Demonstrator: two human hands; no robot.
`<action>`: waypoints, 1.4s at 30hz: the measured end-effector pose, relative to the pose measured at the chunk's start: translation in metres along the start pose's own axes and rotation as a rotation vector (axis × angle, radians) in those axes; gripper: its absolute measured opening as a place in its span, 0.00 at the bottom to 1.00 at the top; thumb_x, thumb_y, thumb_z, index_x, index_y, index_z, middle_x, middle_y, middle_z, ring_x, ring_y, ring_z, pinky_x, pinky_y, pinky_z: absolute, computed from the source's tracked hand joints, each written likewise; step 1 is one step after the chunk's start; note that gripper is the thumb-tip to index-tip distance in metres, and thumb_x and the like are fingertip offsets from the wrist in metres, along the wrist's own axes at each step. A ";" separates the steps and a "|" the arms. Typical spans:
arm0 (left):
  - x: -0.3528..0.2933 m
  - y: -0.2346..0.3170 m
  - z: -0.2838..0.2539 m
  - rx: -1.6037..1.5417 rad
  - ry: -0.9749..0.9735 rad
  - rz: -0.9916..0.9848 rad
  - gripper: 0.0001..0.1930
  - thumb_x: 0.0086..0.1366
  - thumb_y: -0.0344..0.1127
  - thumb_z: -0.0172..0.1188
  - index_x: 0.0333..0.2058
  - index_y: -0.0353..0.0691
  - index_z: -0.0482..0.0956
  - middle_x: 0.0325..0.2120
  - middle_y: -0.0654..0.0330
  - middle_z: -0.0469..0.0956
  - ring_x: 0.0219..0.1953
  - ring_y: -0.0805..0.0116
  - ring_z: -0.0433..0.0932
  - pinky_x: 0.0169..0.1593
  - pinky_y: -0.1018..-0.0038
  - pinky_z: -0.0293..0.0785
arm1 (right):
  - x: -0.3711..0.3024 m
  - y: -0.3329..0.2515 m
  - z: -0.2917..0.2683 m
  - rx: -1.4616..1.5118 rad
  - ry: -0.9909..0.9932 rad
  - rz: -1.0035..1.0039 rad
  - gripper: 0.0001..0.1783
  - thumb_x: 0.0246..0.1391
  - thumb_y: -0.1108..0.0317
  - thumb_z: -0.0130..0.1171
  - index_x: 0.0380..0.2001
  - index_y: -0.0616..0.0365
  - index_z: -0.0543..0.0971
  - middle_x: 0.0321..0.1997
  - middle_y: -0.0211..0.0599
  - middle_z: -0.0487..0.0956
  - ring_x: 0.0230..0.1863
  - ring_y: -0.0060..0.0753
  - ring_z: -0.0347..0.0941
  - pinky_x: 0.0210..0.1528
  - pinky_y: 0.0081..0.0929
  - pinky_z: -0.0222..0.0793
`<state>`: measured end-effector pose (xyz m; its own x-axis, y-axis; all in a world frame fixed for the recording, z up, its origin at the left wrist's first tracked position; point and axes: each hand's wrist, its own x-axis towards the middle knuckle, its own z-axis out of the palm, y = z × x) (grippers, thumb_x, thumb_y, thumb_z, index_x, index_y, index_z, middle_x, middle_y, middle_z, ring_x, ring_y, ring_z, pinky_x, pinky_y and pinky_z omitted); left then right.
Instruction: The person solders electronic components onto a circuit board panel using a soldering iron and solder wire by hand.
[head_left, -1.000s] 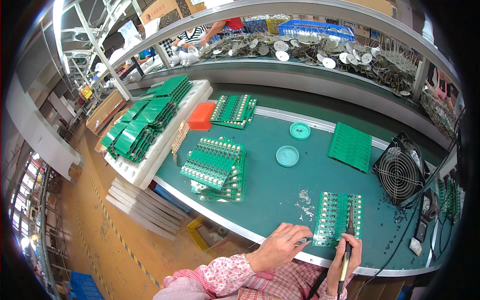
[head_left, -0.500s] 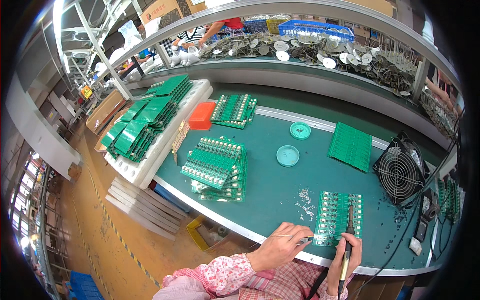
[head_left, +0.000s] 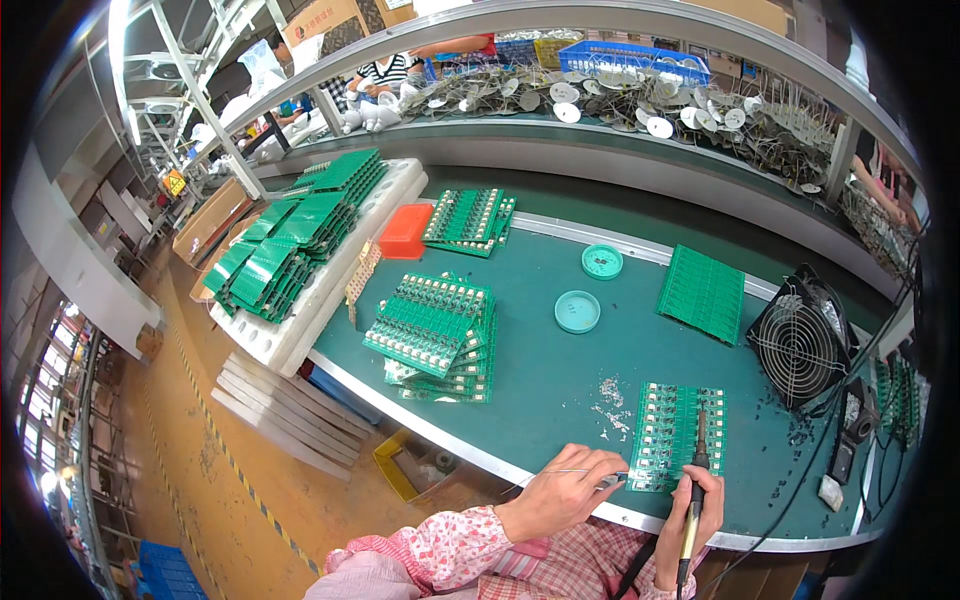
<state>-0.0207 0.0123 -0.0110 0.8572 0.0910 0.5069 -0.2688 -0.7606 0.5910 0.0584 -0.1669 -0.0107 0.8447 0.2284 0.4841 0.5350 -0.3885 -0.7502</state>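
A green panel of circuit boards [head_left: 660, 425], set with rows of small white parts, lies near the table's front edge. My right hand [head_left: 697, 500] grips a soldering iron [head_left: 692, 520] like a pen, its brown-grey shaft reaching up over the right half of the panel. Whether its tip touches the board cannot be made out. At the panel's lower left corner my left hand [head_left: 572, 488] is closed in a pinch on a thin metal strand [head_left: 568, 471]; it may be wire or a slim tool. Its fingertips hide the far end.
Stacked panels [head_left: 430, 325] stand left; more cover a white foam tray [head_left: 395, 185]. An orange box [head_left: 404, 232], two turquoise dishes [head_left: 577, 312], a green panel [head_left: 702, 295] and a black fan [head_left: 797, 340] stand farther back. Small scraps [head_left: 612, 400] lie left of the work; cables run right.
My hands, the iron and the panel look almost unmoved. The metal strand at my left fingertips has shifted slightly. Across the line, a co-worker's arm has moved.
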 end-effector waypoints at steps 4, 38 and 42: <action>0.004 0.004 0.002 0.011 -0.013 0.004 0.16 0.58 0.27 0.67 0.45 0.41 0.76 0.42 0.62 0.79 0.42 0.62 0.78 0.48 0.68 0.71 | 0.001 0.001 -0.003 0.017 0.001 0.019 0.04 0.63 0.76 0.53 0.39 0.62 0.76 0.32 0.37 0.72 0.27 0.27 0.68 0.30 0.25 0.65; 0.002 0.001 0.001 0.007 0.012 0.016 0.16 0.58 0.28 0.68 0.45 0.41 0.76 0.42 0.62 0.79 0.41 0.62 0.78 0.47 0.68 0.71 | 0.002 -0.001 -0.002 -0.013 -0.008 0.001 0.04 0.62 0.76 0.53 0.39 0.62 0.76 0.32 0.36 0.72 0.27 0.26 0.68 0.30 0.25 0.65; 0.003 0.001 0.002 0.014 0.009 0.014 0.16 0.59 0.28 0.68 0.45 0.41 0.76 0.42 0.62 0.79 0.41 0.63 0.78 0.47 0.68 0.71 | 0.003 -0.008 -0.002 0.017 -0.012 0.054 0.04 0.60 0.77 0.54 0.39 0.62 0.76 0.32 0.40 0.72 0.29 0.34 0.69 0.32 0.30 0.65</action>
<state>-0.0179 0.0111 -0.0104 0.8492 0.0863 0.5209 -0.2744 -0.7708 0.5750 0.0567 -0.1650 -0.0018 0.8725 0.2184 0.4370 0.4886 -0.3856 -0.7827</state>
